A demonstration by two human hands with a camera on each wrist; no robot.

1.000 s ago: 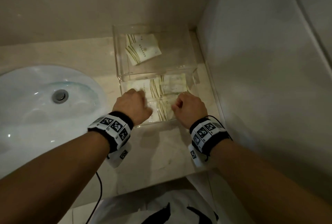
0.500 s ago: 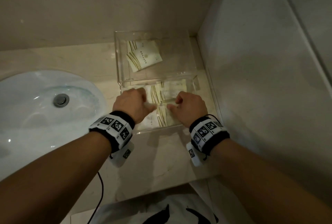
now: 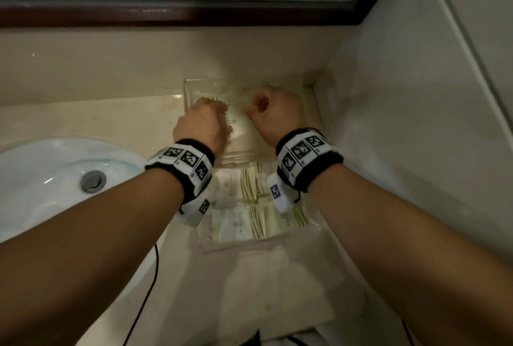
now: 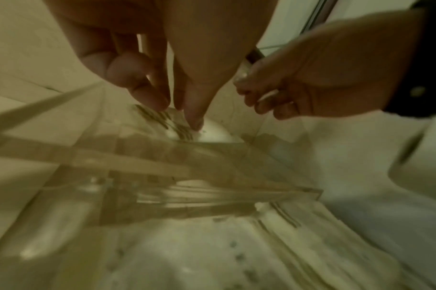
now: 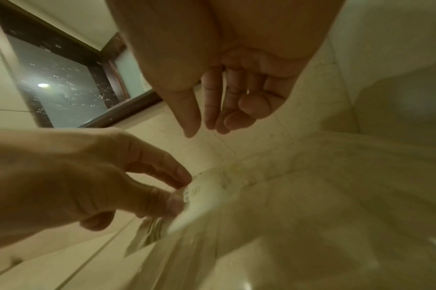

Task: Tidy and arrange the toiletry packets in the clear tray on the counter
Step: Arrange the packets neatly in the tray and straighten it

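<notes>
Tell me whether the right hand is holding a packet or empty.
Empty: the right hand hangs with loosely curled fingers above the tray, while the left hand pinches the packet.

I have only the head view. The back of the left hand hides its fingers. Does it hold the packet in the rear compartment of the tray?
Observer: Yes. In the right wrist view the left hand pinches the packet between thumb and forefinger.
Operator: And the right hand, does it hold something?
Observer: No. Its own wrist view shows the right hand with loosely curled fingers that hold nothing.
</notes>
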